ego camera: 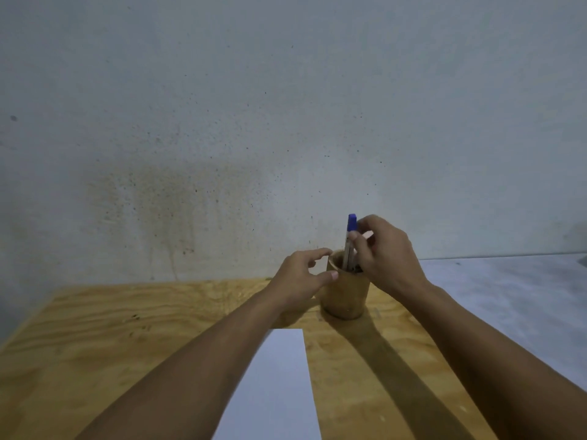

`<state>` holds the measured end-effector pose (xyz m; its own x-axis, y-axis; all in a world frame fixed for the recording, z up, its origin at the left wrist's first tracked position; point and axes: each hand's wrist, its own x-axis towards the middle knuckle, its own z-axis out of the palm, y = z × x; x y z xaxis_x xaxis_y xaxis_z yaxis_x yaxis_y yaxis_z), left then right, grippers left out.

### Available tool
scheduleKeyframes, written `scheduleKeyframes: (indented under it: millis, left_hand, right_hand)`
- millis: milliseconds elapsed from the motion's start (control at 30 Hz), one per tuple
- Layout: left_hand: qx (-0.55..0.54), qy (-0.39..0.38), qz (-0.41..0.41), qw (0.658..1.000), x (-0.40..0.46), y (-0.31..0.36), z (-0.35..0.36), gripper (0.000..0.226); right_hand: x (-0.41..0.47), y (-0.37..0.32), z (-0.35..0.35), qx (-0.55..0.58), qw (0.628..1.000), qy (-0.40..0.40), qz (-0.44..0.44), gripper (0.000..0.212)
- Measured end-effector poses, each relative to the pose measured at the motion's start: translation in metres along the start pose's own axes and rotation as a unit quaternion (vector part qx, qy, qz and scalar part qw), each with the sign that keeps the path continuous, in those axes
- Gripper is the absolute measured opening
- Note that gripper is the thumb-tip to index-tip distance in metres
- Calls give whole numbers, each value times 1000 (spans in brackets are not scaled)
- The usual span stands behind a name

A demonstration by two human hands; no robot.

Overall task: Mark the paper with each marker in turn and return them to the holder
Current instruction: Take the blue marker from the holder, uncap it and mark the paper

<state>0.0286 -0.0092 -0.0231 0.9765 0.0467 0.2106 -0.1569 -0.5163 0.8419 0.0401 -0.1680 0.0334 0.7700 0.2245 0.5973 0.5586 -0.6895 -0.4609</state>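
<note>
Speckled grey wall (286, 122) fills the upper two thirds of the frame; below it a plywood table (95, 344) spans the lower part, with a pale floor (508, 296) at right. Wooden holder (344, 296), a round cup, stands upright on the table just right of centre. White paper (276, 392) lies flat at lower centre, nearer the viewer than the holder and apart from it, its left part covered by the forearm. Left hand (301, 281) sits at the holder's left side, fingers spread, the thumb tip against the holder's wall and the index finger at its rim. Right hand (386, 255) is above the holder's right rim, its fingertips (357, 238) pinched on the barrel of a marker (349, 246). The marker stands near upright, blue cap uppermost, lower end inside the holder. Other contents of the holder are too dark to identify.
</note>
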Motion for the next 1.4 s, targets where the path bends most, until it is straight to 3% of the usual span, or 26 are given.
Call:
scheduleKeyframes:
  millis: [100,200,367,500,800,1000,1100,1167,1300,1400]
  left_hand:
    - [40,-1,6,999,0,4,-8,59]
    - [15,23,14,1000,-7,11,-31,59]
    - [-174,88,-2,981,-28,28,-81,32]
    - [-322,59,-9,945,-53,27,-108,28]
    - [-261,83,-17,962,-85,-10,-111,18]
    - [-229,173,-75,955,-94,-29,-120,8]
    - [-89,208,-100,969,-100,-48,-130,10]
    - [-17,225,-123,967,-107,-62,-127,12]
    - [118,166,-113,972,-116,-88,-120,8]
    - [160,155,-91,971,-119,-92,-116,18]
  right_hand:
    - [5,-17,-12,17,998,35,-43,22]
    - [8,-34,-19,30,995,44,-84,23]
    - [-3,-57,-4,78,993,7,-93,22]
    - [-20,-67,18,133,986,-86,-45,16]
    - [-50,-84,41,174,965,-196,22,27]
    - [-65,-81,53,25,986,-124,-111,22]
    - [-71,-76,53,61,987,-140,-46,20]
    - [-73,-75,52,204,962,-173,53,14]
    - [-72,-81,45,501,802,-213,246,26]
    - [-72,-81,46,592,715,-211,307,30]
